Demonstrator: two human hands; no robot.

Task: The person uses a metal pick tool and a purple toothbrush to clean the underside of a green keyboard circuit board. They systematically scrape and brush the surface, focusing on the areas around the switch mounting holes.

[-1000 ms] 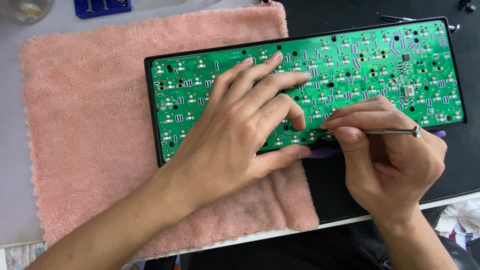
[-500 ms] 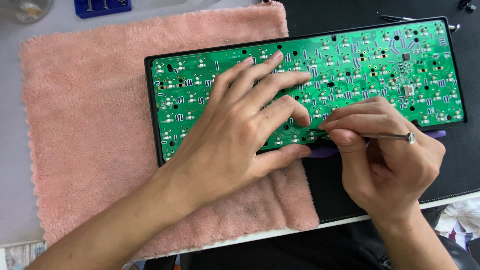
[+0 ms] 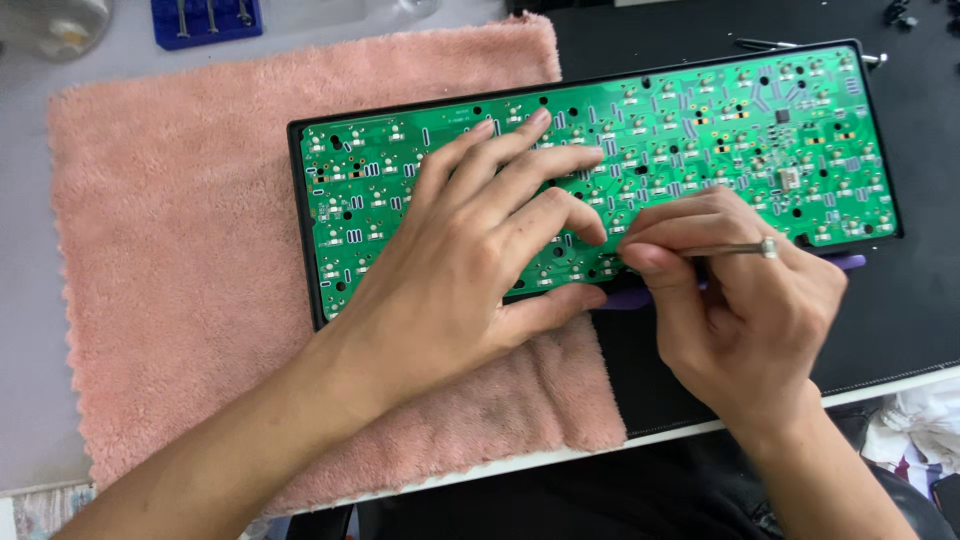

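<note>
A green circuit board (image 3: pixel 700 130) in a black frame lies face up, partly on a pink towel (image 3: pixel 180 250) and partly on a black mat (image 3: pixel 900 300). My left hand (image 3: pixel 470 260) rests flat on the board's middle, fingers spread and pressing down. My right hand (image 3: pixel 730 300) pinches a thin metal tool (image 3: pixel 735 249) whose tip is at the board's near edge. A purple object (image 3: pixel 625 298) peeks out under the board's near edge, between my two hands.
A blue tray with small metal parts (image 3: pixel 205 20) sits at the back left beside a clear round container (image 3: pixel 50 22). Thin metal tools (image 3: pixel 765 44) lie on the mat behind the board. The white table edge (image 3: pixel 880 385) runs along the front.
The view has shifted slightly. My right hand has moved the metal tool a little along the board's near edge; my left hand stays pressed on the board.
</note>
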